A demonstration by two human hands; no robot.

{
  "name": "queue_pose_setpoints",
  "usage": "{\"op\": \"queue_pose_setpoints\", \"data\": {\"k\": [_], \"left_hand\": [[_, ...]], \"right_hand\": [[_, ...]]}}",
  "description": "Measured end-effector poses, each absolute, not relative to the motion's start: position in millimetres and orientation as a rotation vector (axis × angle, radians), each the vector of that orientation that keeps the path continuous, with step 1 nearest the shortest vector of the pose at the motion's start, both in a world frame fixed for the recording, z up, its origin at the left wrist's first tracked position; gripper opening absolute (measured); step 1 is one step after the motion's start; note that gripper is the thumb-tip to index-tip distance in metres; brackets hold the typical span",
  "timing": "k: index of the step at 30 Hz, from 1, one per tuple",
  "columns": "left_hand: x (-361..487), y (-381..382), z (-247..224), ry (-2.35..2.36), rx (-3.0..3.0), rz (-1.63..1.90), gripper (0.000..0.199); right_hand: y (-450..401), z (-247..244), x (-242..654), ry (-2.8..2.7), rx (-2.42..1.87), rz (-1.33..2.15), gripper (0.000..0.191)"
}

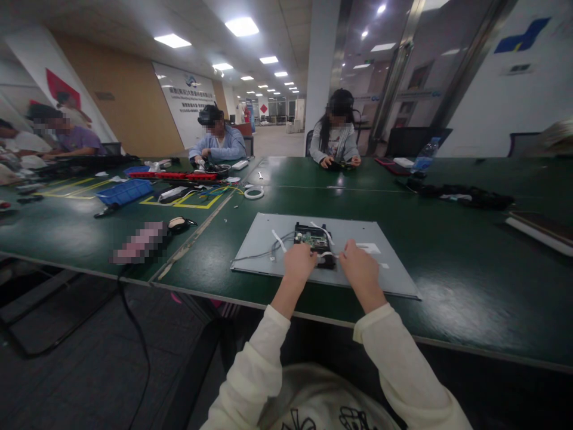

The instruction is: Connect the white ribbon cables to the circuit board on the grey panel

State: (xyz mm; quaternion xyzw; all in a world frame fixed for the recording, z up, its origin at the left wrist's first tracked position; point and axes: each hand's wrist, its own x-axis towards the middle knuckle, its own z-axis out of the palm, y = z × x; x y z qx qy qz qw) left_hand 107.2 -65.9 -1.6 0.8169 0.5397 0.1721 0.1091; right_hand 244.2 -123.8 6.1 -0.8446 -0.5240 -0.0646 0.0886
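A grey metal panel lies flat on the green table, with a black frame holding a green circuit board on its middle. My left hand is closed at the lower left edge of the board, pinching one end of a short white strip. The strip's other end meets the closed fingers of my right hand, just right of the black frame. White tape pieces stick to the panel, and a grey cable runs left from the board.
A tape roll, coloured wires and a blue tray lie to the left. A small wrench is further back. Two people sit across the table. A bottle and black items stand or lie at right.
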Motion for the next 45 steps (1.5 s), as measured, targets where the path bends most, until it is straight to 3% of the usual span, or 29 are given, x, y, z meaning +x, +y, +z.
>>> {"op": "queue_pose_setpoints", "data": {"k": [20, 45], "left_hand": [[100, -71, 6, 1.671, 2.511, 0.444, 0.026], [114, -65, 1, 1.424, 2.704, 0.379, 0.029]], "right_hand": [[-125, 14, 243, -1.514, -2.457, -0.179, 0.023], [-121, 9, 242, -1.648, -2.457, -0.163, 0.02]]}}
